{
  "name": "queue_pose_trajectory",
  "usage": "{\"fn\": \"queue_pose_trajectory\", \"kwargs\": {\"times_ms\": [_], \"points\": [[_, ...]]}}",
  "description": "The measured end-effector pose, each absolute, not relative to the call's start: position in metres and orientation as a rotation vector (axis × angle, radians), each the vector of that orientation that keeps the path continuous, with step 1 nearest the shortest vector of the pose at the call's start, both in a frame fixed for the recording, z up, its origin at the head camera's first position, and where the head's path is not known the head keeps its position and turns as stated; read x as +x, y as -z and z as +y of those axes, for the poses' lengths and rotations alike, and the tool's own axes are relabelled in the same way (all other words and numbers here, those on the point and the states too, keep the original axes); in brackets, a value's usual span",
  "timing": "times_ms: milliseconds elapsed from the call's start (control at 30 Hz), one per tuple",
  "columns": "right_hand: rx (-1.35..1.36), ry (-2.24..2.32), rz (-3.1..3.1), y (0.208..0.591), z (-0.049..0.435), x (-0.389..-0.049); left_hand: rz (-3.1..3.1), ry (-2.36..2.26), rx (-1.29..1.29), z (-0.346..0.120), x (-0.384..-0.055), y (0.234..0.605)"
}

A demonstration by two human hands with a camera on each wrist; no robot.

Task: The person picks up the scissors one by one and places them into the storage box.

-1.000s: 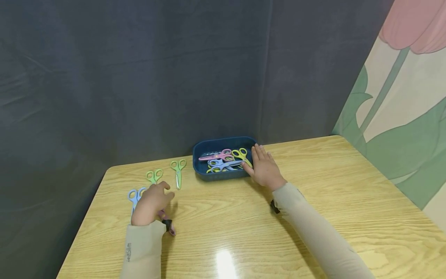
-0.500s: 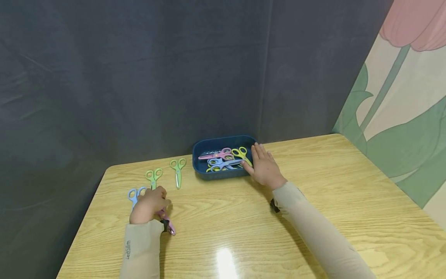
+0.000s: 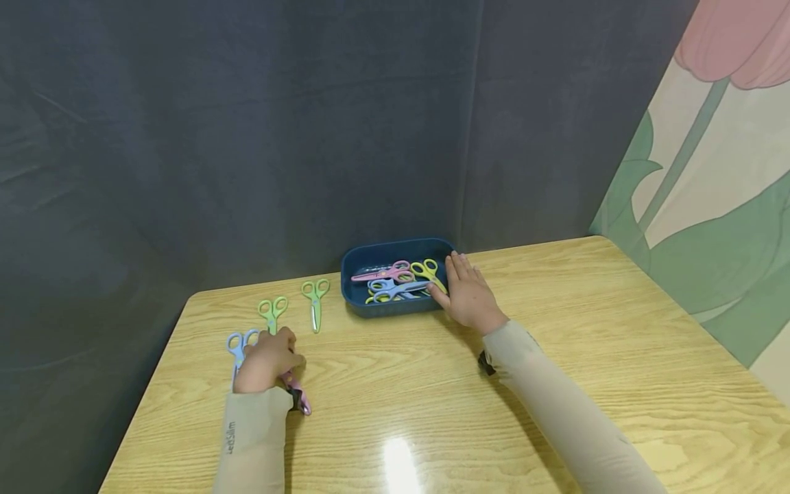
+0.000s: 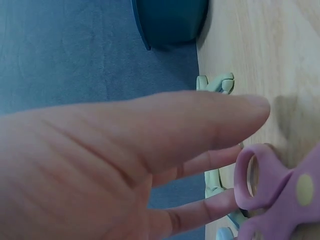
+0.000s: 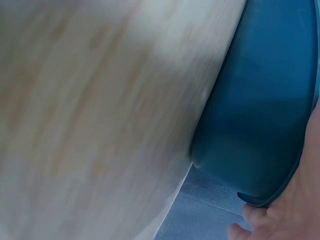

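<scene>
In the head view my left hand is low over pink scissors lying on the table, partly hidden by the hand and wrist. The left wrist view has its straight thumb above the pink handle, with two fingertips right at the edge of one loop. Blue scissors lie left of this hand, and two green pairs, a nearer one and a farther one, lie beyond it. My right hand rests with straight fingers across the right end of a dark blue tray, its thumb over the front rim.
Inside the tray lie several scissors, among them a pink pair, a blue pair and a yellow pair. The wooden table ends at a dark curtain behind the tray. A flower-painted wall stands at right.
My left hand has come down onto the pink scissors' handle, its fingers drawing closer to it. The right hand and the tray have stayed in place.
</scene>
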State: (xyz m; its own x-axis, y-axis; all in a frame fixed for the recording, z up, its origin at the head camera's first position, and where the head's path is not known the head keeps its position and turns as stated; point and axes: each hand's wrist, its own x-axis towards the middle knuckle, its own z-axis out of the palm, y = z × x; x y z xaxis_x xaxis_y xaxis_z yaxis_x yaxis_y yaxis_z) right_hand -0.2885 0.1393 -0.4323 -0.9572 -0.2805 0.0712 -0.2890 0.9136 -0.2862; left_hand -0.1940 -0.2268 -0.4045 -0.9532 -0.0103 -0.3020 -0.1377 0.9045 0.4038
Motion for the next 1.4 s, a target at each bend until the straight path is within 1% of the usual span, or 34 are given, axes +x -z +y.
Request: {"fn": "queue_pose_trajectory", "kwargs": {"times_ms": [1033,1400], "points": [[0.463,-0.484,-3.042,0.435,0.140,-0.290,2.800,-0.623,-0.106,-0.228,-0.196,0.413],[0.448,-0.467,-3.062,0.434,0.139,-0.289,2.839,-0.710,-0.102,-0.228,-0.200,0.415]]}}
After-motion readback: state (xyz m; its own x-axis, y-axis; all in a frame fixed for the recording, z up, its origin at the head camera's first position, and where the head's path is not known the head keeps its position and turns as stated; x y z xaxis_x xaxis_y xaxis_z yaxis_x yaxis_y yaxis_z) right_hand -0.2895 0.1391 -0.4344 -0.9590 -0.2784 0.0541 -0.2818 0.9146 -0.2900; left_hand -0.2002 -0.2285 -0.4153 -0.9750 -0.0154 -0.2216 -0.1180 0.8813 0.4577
